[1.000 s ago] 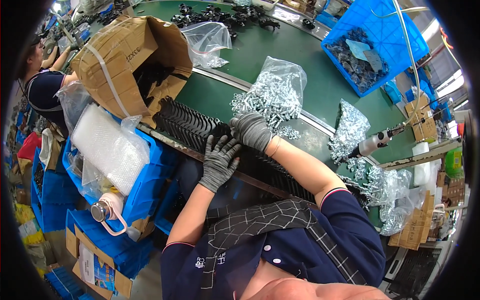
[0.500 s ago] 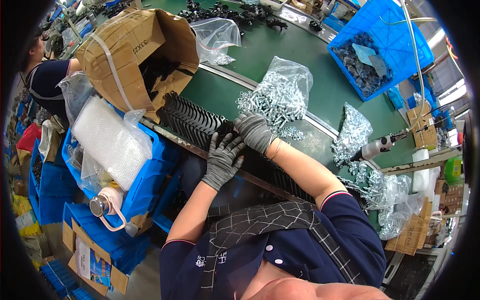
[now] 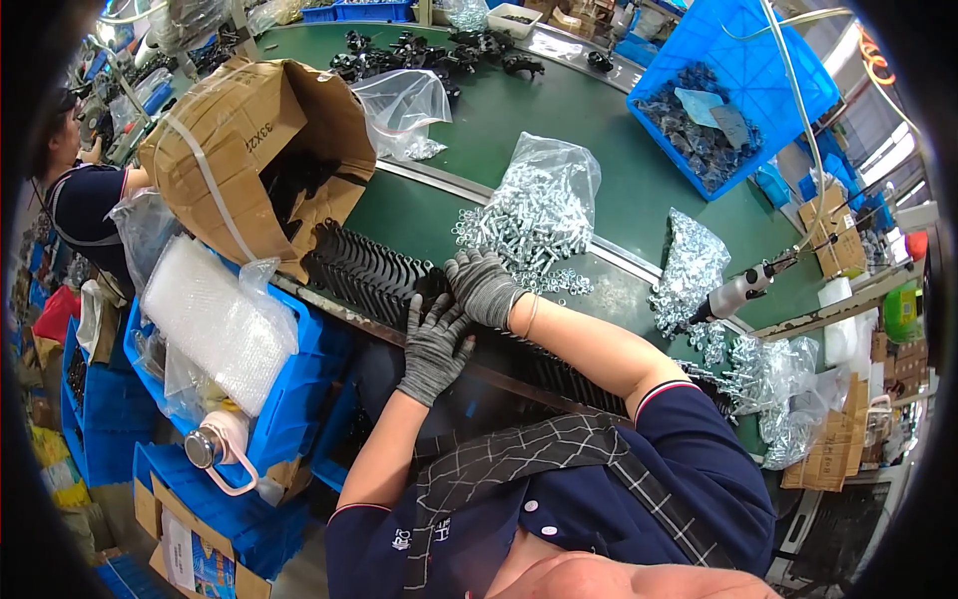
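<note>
Both my hands wear grey striped gloves and meet at the right end of a row of black curved lever-like parts (image 3: 371, 278) along the bench edge. My left hand (image 3: 435, 349) has its fingers stretched and spread, the tips against a dark part. Just right of it, my right hand (image 3: 485, 288) has its fingers bent and close together. What they grip is hidden beneath the glove. Past my right hand lies a pile of small silver bolts (image 3: 539, 235), partly inside a clear plastic bag. More black parts (image 3: 559, 374) continue under my right forearm.
A cardboard box (image 3: 225, 150) holding black parts lies tipped at left, near a co-worker (image 3: 85, 200). Blue crates with bubble wrap (image 3: 220, 314) and a pink bottle (image 3: 222, 439) stand below it. At right are a power screwdriver (image 3: 736, 296), bagged hardware (image 3: 691, 262) and a blue bin (image 3: 778, 85).
The view has turned slightly, shifting the bench leftward in the picture. My hands stay together at the row's end, with only small finger movement.
</note>
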Demonstrator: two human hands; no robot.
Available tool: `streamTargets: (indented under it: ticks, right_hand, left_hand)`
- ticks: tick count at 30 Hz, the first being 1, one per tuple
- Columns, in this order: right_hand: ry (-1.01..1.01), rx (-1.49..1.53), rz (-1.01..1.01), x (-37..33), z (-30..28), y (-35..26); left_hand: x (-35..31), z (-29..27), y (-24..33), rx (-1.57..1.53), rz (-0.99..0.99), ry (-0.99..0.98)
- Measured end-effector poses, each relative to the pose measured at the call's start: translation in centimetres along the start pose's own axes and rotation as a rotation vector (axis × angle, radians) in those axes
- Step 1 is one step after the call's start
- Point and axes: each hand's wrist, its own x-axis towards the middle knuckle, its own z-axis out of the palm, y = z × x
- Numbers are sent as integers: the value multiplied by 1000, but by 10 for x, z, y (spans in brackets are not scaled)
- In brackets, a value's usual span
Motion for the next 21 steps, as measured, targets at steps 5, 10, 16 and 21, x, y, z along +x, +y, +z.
streamTargets:
  ticks: [5, 10, 16, 21]
  right_hand:
    - [-178, -19, -8, 9, -2, 3]
    - [-96, 73, 16, 2, -2, 3]
    - [-195, -25, 8, 7, 2, 2]
    - [-73, 69, 23, 6, -3, 2]
  left_hand:
    - [4, -1, -1, 25, 20, 20]
    - [3, -1, -1, 27, 26, 36]
    - [3, 1, -1, 19, 14, 29]
    - [0, 0, -2, 12, 6, 6]
